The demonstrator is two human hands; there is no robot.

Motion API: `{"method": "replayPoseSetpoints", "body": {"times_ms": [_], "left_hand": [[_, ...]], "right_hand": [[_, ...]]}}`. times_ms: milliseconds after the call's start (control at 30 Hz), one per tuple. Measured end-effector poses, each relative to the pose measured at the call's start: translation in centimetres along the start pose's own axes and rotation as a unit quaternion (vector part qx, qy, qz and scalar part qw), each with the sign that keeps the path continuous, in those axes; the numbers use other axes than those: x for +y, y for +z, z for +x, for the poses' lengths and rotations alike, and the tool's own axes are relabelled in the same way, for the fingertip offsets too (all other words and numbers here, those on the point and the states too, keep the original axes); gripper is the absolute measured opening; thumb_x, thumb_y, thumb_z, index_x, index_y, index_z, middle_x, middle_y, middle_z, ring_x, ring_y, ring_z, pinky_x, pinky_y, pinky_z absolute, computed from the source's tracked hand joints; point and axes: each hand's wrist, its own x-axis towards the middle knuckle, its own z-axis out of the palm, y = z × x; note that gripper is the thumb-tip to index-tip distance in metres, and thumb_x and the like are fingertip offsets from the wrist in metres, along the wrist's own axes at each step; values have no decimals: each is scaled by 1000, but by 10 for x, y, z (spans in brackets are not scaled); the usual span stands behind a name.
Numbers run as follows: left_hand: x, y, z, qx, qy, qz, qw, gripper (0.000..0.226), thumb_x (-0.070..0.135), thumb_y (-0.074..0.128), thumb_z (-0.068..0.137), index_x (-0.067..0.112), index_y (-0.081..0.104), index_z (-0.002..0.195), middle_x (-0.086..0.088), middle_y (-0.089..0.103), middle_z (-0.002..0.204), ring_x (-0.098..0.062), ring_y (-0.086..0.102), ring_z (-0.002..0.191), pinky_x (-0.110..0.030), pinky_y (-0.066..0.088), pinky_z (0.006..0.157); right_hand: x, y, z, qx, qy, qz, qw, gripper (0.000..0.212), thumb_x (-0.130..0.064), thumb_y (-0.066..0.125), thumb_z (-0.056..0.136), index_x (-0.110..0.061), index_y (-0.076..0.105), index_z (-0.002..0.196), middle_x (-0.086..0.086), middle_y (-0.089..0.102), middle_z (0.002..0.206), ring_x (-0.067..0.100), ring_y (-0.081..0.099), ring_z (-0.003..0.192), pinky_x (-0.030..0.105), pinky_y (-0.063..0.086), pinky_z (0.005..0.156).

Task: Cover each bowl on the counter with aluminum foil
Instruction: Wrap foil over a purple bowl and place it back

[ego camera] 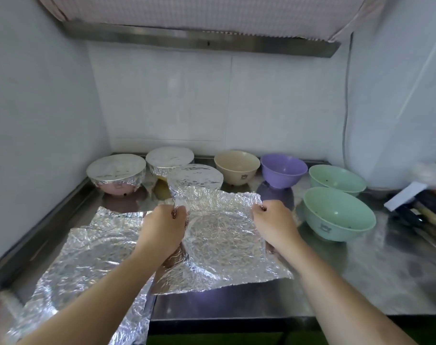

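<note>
Left hand [162, 225] and right hand [274, 220] each pinch a far corner of the crinkled aluminum foil sheet [224, 240], apparently raised above the steel counter [361, 282], near four uncovered bowls.

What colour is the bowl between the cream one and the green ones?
Purple. The purple bowl shows best in the head view, uncovered at the back of the counter.

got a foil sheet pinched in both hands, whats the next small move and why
Probably carry the foil sheet right and back and lay it over the cream bowl, the nearest open one. The left hand and right hand each pinch a far corner, three bowls at the left are already wrapped, and four are uncovered.
</note>
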Motion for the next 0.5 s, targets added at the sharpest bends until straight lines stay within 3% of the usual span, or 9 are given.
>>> {"method": "replayPoseSetpoints", "body": {"times_ms": [67, 133, 200, 233, 300, 367, 433, 500], "left_hand": [[-1, 3, 3, -11, -14, -13, 1000, 50, 36, 48, 107, 8, 51, 65, -4, 49, 52, -19, 44, 46, -28, 30, 46], [-2, 3, 4, -13, -24, -24, 999, 50, 36, 47, 108, 8, 52, 67, -5, 49, 51, -19, 44, 45, -29, 32, 46], [-1, 1, 2, 2, -22, -33, 999, 40, 39, 47, 108, 8, 59, 85, -7, 63, 66, -19, 56, 55, -32, 41, 51], [1, -1, 0, 24, -9, -35, 999, 31, 39, 49, 107, 10, 58, 101, -8, 67, 83, -22, 61, 68, -34, 45, 58], [6, -5, -5, 113, 71, -10, 991, 30, 33, 57, 103, 9, 51, 121, -11, 60, 114, -28, 57, 98, -41, 48, 78], [17, -12, -12, 189, 208, 54, 958, 32, 19, 63, 99, 6, 54, 126, -12, 55, 121, -31, 51, 111, -45, 48, 92], [34, -14, -20, 154, 291, 81, 941, 31, 10, 61, 96, 6, 59, 127, -10, 59, 124, -30, 55, 112, -44, 49, 97], [44, -6, -29, 42, 303, 93, 947, 34, 12, 54, 99, 9, 60, 132, -8, 59, 134, -28, 59, 116, -42, 50, 99]], "right_hand": [[1, 3, 2, -7, 10, 14, 1000, 37, -29, 48, 100, -9, 53, 69, 4, 51, 54, 21, 54, 36, 32, 40, 43], [2, 3, 2, -8, 13, 23, 1000, 38, -33, 48, 99, -5, 58, 74, 5, 57, 59, 25, 58, 48, 41, 50, 52], [0, -3, 0, -1, 10, 17, 1000, 35, -38, 48, 102, -10, 64, 88, 4, 66, 73, 26, 65, 67, 46, 56, 65], [-3, -8, -2, 7, 5, 6, 1000, 31, -40, 49, 103, -13, 63, 97, 2, 69, 83, 26, 67, 79, 44, 57, 72], [-9, -20, -4, 41, -21, -16, 999, 24, -38, 56, 103, -16, 58, 111, 1, 67, 99, 25, 63, 94, 43, 55, 85], [-17, -31, -7, 78, -68, -36, 994, 24, -30, 61, 99, -14, 55, 117, 3, 61, 106, 26, 59, 102, 43, 52, 88], [-29, -39, -13, 62, -117, -67, 989, 30, -22, 62, 98, -12, 56, 125, 6, 58, 120, 26, 56, 114, 38, 47, 93], [-40, -39, -24, -3, -157, -98, 983, 39, -22, 60, 101, -13, 55, 139, 5, 55, 138, 23, 53, 128, 34, 43, 101]]}}
